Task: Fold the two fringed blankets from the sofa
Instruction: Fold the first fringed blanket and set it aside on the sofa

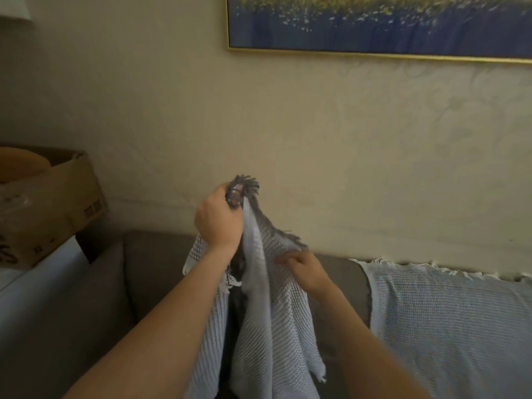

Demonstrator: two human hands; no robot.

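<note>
A pale blue-grey waffle-knit blanket (267,321) with a dark fringe hangs in front of me over the grey sofa (149,272). My left hand (220,218) grips a bunched fringed corner of it, raised above the sofa back. Lower and to the right, my right hand (305,270) pinches the blanket's fringed edge. The rest of the cloth drops in folds between my forearms. A second pale blue blanket (449,326) with a white fringe lies draped over the sofa back and seat at the right.
A brown cardboard box (54,208) sits on a white surface at the left, beside the sofa arm. A gold-framed blue picture (374,27) hangs on the cream wall above the sofa.
</note>
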